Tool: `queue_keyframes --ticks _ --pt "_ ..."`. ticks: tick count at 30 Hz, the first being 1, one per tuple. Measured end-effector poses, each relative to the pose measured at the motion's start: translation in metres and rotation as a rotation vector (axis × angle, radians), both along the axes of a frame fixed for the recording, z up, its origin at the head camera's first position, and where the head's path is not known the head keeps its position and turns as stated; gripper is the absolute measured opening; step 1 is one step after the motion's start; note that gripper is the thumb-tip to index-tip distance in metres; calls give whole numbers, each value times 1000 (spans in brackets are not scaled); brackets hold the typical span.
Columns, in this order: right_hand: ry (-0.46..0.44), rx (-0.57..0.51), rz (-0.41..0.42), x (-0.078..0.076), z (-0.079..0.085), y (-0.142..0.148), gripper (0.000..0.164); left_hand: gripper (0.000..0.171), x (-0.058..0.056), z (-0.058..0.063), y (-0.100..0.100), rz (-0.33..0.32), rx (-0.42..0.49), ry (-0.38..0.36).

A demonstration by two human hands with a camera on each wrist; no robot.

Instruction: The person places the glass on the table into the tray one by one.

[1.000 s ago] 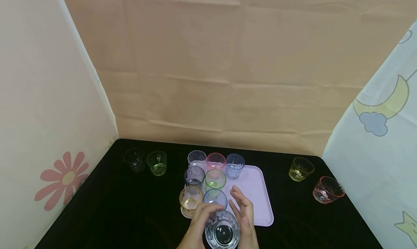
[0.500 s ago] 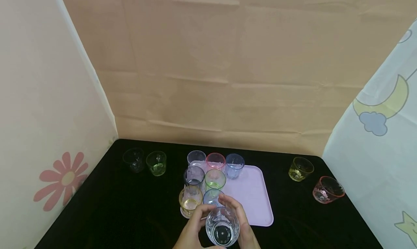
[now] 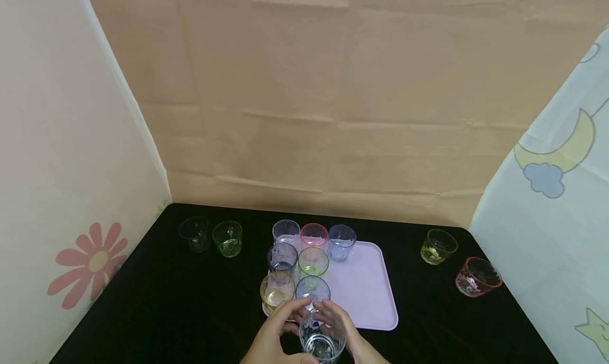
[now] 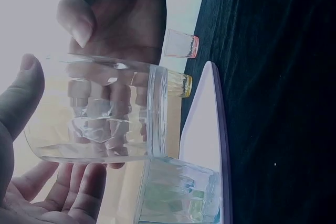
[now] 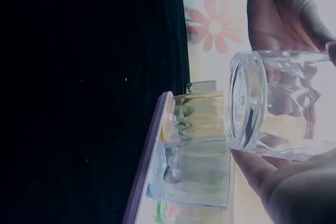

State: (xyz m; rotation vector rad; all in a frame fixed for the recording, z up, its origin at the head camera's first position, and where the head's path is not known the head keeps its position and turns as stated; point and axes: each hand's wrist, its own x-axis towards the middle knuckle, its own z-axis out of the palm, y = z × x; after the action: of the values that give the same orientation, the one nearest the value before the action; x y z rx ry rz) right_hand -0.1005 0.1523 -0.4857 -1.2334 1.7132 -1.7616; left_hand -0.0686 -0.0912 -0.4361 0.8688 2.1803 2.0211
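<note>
The clear drinking glass [image 3: 323, 336] is held between both hands at the near side of the tray [image 3: 363, 290], base downward and raised off the black table [image 3: 190, 311]. The left hand [image 3: 275, 333] grips the left side of the glass: the fingers curl along the far wall, the thumb lies on the near side, and the spread matches the glass's width. The right hand [image 3: 353, 333] cups the right side with its fingers bent round the far wall; the pressure of its thumb cannot be told.

Glass count: twelve in total. One is in the hands. Seven stand upright on the tray, grouped toward its left side:
- Far row, three: one colourless glass [image 3: 286, 233], one red glass [image 3: 314, 238], one blue glass [image 3: 341, 245].
- Middle row, two: one grey glass [image 3: 283, 258], one green glass [image 3: 313, 263].
- Near row, two: one yellow glass [image 3: 277, 290], one pale blue glass [image 3: 312, 287], the latter just beyond the fingertips.

Four stand on the table outside the tray. Left, two: one dim transparent tumbler [image 3: 195, 236] and one green tumbler [image 3: 228, 239]. Right, two: one yellow tumbler [image 3: 437, 247] and one red-rimmed tumbler [image 3: 477, 278], the latter nearer.
</note>
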Motion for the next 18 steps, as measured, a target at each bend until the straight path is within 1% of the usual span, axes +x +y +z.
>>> queue_keyframes --ticks 2,5,9,10,11,13,15,18 --pt "-6 18 -6 0 0 1 90 75 0 0 0 -5 6 -7" --pt "-20 38 -15 -1 -1 4 98 73 0 1 -1 -9 8 -31" --pt "-9 80 -46 -5 -13 12 104 72 0 4 -3 -11 -1 -87" --pt "-5 87 -57 -6 -17 14 103 71 0 4 -4 -12 -6 -99" --pt "0 95 -64 -7 -18 15 102 71 0 4 -4 -13 -10 -109" --pt "-12 110 -74 -5 -13 15 99 69 0 5 -5 -12 -25 -118" --pt "11 131 -89 -2 -5 13 95 67 0 6 -6 -9 -42 -117" --pt "-11 158 -110 6 20 7 83 63 1 7 -8 4 -66 -116"
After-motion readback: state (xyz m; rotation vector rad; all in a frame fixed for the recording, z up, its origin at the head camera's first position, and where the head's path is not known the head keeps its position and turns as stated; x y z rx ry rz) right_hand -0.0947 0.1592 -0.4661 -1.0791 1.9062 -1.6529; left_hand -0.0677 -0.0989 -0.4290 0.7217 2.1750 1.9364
